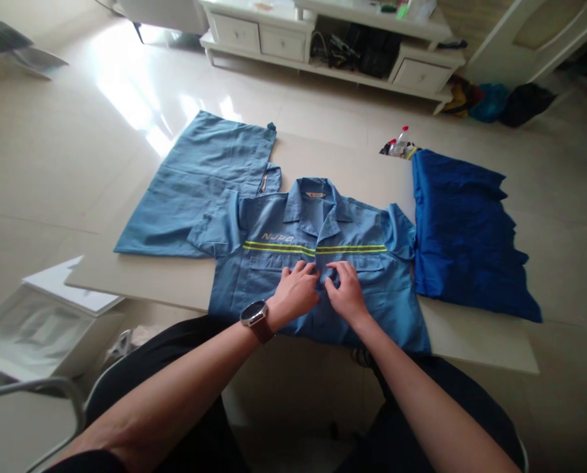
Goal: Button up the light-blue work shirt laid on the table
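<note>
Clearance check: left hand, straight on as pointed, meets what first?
Likely the yellow-green reflective stripe on the blue work shirt, just beyond the left hand; the right hand sits close, depth unsure.

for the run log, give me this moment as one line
left hand: on front of blue work shirt | right hand: on same shirt front | under shirt: pale board | beside: dark blue garment

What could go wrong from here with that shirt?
The blue work shirt reaches the near edge of the pale board, so it might slip off. The wristwatch by the left hand could snag the cloth. The sleeve overlaps the folded blue garment, so tugging the shirt might disturb that too.
</note>
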Demonstrator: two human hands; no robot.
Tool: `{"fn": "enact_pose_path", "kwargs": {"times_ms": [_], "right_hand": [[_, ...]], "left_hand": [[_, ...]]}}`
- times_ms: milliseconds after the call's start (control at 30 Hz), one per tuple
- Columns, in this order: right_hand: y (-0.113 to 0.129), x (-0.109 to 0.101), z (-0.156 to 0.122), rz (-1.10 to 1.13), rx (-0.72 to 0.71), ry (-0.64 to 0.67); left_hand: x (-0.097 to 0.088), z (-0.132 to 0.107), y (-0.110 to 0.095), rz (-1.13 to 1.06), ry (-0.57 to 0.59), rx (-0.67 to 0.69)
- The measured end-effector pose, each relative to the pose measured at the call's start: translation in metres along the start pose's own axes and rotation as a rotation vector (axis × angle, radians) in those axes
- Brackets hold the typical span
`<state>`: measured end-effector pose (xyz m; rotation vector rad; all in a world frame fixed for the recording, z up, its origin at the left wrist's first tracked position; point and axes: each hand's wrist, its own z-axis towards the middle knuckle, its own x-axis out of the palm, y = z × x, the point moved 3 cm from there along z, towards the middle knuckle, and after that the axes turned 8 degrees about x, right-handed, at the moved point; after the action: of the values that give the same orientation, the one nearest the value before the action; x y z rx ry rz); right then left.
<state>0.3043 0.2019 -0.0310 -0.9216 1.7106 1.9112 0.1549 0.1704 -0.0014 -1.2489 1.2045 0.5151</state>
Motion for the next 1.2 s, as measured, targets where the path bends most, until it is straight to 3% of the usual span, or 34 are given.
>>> {"fn": "enact_pose_path", "kwargs": {"times_ms": [367, 500, 733, 933, 1200], "right_hand": [[0.002, 0.01, 0.014, 0.021, 0.015, 0.033], [0.002, 0.012, 0.023, 0.057, 0.035, -0.005], [0.008, -0.003, 0.032, 0.175, 0.043, -0.122], [0.003, -0.001, 0.04, 0.247, 0.111, -0.119], [-0.005, 0.012, 0.048, 0.268, 0.207, -0.058]], "left_hand": [[0.014, -0.01, -0.023, 0.072, 0.015, 0.146], [0.004, -0.003, -0.027, 0.046, 0.004, 0.141], [-0.019, 0.032, 0.008, -0.093, -0.024, -0.054], [0.0, 0.056, 0.04, -0.14, -0.051, -0.103], [0.01, 0.071, 0.046, -0.161, -0.145, -0.117]]}}
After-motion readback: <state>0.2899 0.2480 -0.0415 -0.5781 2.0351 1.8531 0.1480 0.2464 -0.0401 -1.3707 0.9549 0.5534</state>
